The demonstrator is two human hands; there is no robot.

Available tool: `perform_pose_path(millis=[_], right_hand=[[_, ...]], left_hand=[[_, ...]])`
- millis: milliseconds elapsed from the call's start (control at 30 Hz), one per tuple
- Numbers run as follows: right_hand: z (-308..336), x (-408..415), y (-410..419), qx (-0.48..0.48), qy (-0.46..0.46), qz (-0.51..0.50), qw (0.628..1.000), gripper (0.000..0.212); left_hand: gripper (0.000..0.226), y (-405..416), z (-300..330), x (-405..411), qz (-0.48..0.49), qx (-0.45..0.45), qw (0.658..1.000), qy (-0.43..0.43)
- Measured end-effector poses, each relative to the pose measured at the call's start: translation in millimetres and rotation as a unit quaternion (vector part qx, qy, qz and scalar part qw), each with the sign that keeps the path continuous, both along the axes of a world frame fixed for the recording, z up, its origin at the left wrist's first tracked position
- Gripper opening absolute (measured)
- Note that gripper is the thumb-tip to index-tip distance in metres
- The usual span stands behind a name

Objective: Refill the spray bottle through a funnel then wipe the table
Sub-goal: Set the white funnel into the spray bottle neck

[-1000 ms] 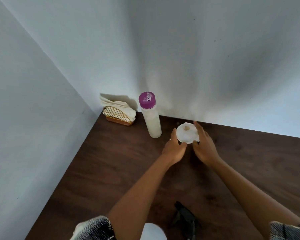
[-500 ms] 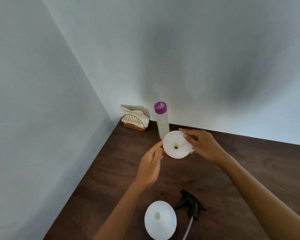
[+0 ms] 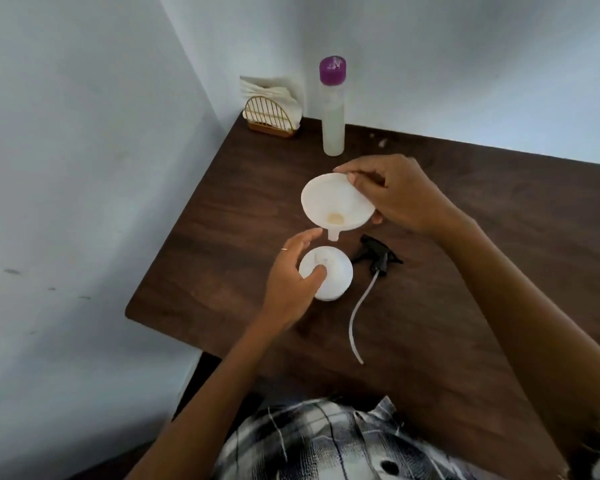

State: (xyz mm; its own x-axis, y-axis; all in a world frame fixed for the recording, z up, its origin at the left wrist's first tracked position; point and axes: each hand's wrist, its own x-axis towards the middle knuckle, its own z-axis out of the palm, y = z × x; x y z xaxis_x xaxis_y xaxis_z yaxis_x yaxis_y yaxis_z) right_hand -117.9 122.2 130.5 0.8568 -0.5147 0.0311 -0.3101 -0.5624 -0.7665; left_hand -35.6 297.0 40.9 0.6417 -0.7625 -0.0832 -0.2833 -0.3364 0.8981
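2 hands work over the table (image 3: 465, 237): right hand (image 3: 402, 199) pinches the white funnel (image 3: 333, 202) above the spray bottle (image 3: 329, 275), which the left hand (image 3: 291, 282) loosely cups.

The mark on the purple cap (image 3: 332, 68) cannot be read.

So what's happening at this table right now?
A person is setting up to refill a white spray bottle. The right hand pinches the rim of a white funnel, its spout just above the open neck. The left hand steadies the bottle. The black sprayer head lies beside it; the purple-capped bottle stands by the wall.
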Motion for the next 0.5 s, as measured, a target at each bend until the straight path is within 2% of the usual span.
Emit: perform_pose_path(millis=[167,500], right_hand=[[-11.1,5.1,14.9,-0.022,0.019,0.023,0.999,0.029],[-27.7,10.1,25.9,-0.052,0.032,0.026,0.998,0.029]], left_hand=[[0.051,0.8,-7.9,-0.3,0.024,0.059,0.998,-0.005],[0.041,3.3,-17.0,0.9,0.059,0.027,0.998,-0.025]])
